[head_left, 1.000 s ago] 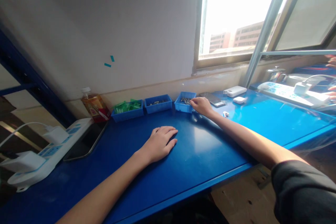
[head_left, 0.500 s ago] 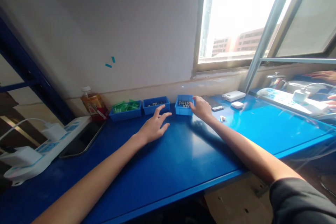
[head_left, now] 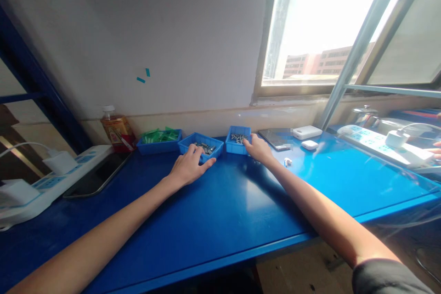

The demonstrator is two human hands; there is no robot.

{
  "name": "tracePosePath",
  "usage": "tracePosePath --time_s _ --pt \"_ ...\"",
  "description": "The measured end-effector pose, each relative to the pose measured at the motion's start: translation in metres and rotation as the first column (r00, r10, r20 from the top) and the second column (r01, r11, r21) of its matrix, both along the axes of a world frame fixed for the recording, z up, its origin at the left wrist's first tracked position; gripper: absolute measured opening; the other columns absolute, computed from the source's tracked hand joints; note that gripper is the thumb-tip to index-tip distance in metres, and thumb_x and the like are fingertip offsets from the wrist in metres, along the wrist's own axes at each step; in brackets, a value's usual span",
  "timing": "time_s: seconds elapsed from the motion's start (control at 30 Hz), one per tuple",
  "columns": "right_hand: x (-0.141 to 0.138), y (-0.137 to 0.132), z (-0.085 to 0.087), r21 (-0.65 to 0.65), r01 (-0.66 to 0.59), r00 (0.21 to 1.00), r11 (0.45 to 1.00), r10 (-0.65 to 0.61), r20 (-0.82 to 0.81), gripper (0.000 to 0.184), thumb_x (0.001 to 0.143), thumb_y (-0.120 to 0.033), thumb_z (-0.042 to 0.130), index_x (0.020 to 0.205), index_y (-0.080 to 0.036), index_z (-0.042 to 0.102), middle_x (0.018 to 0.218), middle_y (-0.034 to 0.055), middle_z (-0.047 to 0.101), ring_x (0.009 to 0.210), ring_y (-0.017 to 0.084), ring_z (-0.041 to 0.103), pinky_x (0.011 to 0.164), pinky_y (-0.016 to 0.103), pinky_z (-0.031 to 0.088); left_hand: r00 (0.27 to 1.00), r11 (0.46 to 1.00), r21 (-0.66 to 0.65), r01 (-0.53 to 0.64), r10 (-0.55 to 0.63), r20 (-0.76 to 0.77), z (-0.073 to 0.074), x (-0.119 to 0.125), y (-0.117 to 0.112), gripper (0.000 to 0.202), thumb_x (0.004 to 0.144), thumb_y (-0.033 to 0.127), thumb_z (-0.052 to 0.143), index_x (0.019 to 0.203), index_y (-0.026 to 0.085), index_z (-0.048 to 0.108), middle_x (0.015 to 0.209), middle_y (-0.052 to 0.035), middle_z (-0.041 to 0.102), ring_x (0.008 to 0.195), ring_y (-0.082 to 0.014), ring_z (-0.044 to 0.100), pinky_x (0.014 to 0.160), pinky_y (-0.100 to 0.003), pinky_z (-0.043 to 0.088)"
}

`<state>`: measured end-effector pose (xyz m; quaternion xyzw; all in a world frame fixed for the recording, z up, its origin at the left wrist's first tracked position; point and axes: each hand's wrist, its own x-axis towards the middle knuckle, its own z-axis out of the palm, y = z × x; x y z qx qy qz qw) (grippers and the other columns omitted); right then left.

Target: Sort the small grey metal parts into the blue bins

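My left hand (head_left: 186,166) is at the near left corner of the middle blue bin (head_left: 216,150), its fingers over the rim and its thumb along the front. That bin holds small dark and metallic parts and sits turned at an angle. My right hand (head_left: 259,148) grips the right side of another blue bin (head_left: 236,148), with small metal screw-like pieces inside. To the left, a third blue bin (head_left: 160,148) contains green plastic packets (head_left: 160,135). Parts of the gripping fingertips are hidden.
A bottle (head_left: 118,133), a phone (head_left: 98,177) and a power strip (head_left: 51,181) lie left. Right are a dark phone (head_left: 275,138), a white box (head_left: 308,132), a small white case (head_left: 309,145), an earbud (head_left: 288,161) and another power strip (head_left: 379,144). Another person's hand (head_left: 437,150) shows at the edge.
My left hand has moved left and closed on the middle bin, which has turned and come nearer. My right hand stays at the right bin.
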<state>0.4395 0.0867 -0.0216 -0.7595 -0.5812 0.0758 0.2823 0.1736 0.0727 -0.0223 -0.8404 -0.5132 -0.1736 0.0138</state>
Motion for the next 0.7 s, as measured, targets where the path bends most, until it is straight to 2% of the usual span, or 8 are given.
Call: tracePosePath --time_s 0.13,0.2,0.27,0.33,0.4,0.43,0.53,0.7 --pt "0.006 0.006 -0.005 -0.010 -0.014 0.993 1.000 0.013 -0.117 0.041 0.084 -0.045 0.044 0.105 -0.013 0.059 0.094 0.0128 0.068 0.084 0.024 0.064 0.071 0.030 0.047 0.999 1.000 0.006 -0.031 0.030 0.022 -0.001 -0.024 -0.022 0.052 0.078 0.069 0.047 0.104 0.023 0.050 0.131 -0.0096 0.039 0.093 -0.0294 0.063 0.080 -0.044 0.050" --pt "0.008 0.009 -0.007 -0.018 -0.039 0.985 0.999 0.035 -0.171 0.035 0.082 -0.043 0.045 0.091 -0.014 0.063 0.079 0.0076 0.067 0.068 0.019 0.062 0.061 0.026 0.045 0.996 0.997 0.007 -0.077 0.077 0.051 -0.003 -0.027 -0.024 0.050 0.074 0.067 0.053 0.098 0.023 0.049 0.140 -0.0117 0.030 0.099 -0.0326 0.061 0.081 -0.045 0.049" --pt "0.010 0.010 -0.008 0.005 -0.043 0.979 0.999 0.043 -0.197 0.029 0.079 -0.036 0.045 0.079 -0.014 0.064 0.068 0.0041 0.063 0.059 0.016 0.057 0.055 0.024 0.040 0.990 0.994 0.000 -0.106 0.105 0.098 -0.004 -0.025 -0.022 0.048 0.072 0.064 0.058 0.094 0.022 0.048 0.142 -0.0130 0.028 0.107 -0.0346 0.058 0.081 -0.043 0.049" --pt "0.010 0.009 -0.008 0.052 -0.021 0.979 0.998 0.031 -0.203 0.025 0.075 -0.029 0.042 0.070 -0.014 0.062 0.061 0.0026 0.058 0.058 0.015 0.053 0.053 0.023 0.036 0.985 0.996 -0.039 -0.084 0.089 0.150 -0.003 -0.022 -0.017 0.045 0.072 0.061 0.060 0.093 0.023 0.047 0.132 -0.0121 0.043 0.104 -0.0313 0.059 0.078 -0.038 0.048" --pt "0.010 0.007 -0.007 0.103 -0.001 0.978 0.995 0.023 -0.208 0.024 0.072 -0.026 0.040 0.064 -0.014 0.059 0.058 0.0018 0.054 0.058 0.014 0.050 0.052 0.023 0.034 0.977 0.993 -0.114 -0.021 0.045 0.207 -0.002 -0.022 -0.012 0.043 0.072 0.058 0.061 0.092 0.023 0.045 0.105 -0.0063 0.058 0.086 -0.0242 0.062 0.069 -0.031 0.045" --pt "0.010 0.006 -0.006 0.127 0.003 0.977 0.992 0.025 -0.211 0.024 0.071 -0.025 0.039 0.063 -0.014 0.059 0.057 0.0014 0.052 0.058 0.014 0.049 0.052 0.023 0.033 0.971 0.989 -0.151 0.011 0.025 0.238 -0.002 -0.024 -0.010 0.042 0.072 0.057 0.061 0.092 0.023 0.045 0.090 -0.0022 0.060 0.075 -0.0207 0.061 0.064 -0.029 0.043" --pt "0.009 0.003 -0.003 0.188 -0.005 0.975 0.982 0.047 -0.218 0.025 0.069 -0.024 0.036 0.061 -0.015 0.058 0.057 0.0006 0.050 0.058 0.014 0.046 0.051 0.023 0.032 0.940 0.975 -0.212 0.068 0.009 0.342 -0.002 -0.029 -0.005 0.040 0.072 0.055 0.061 0.087 0.023 0.042 0.068 0.0054 0.052 0.058 -0.0140 0.050 0.055 -0.024 0.034" --pt "0.008 0.000 0.000 0.219 -0.051 0.972 0.974 0.099 -0.214 0.029 0.069 -0.025 0.035 0.069 -0.014 0.062 0.062 0.0001 0.055 0.062 0.014 0.049 0.053 0.021 0.035 0.876 0.969 -0.211 0.128 -0.011 0.482 -0.004 -0.037 -0.001 0.035 0.067 0.041 0.064 0.074 0.022 0.036 0.065 0.0074 0.043 0.060 -0.0107 0.040 0.056 -0.021 0.030"
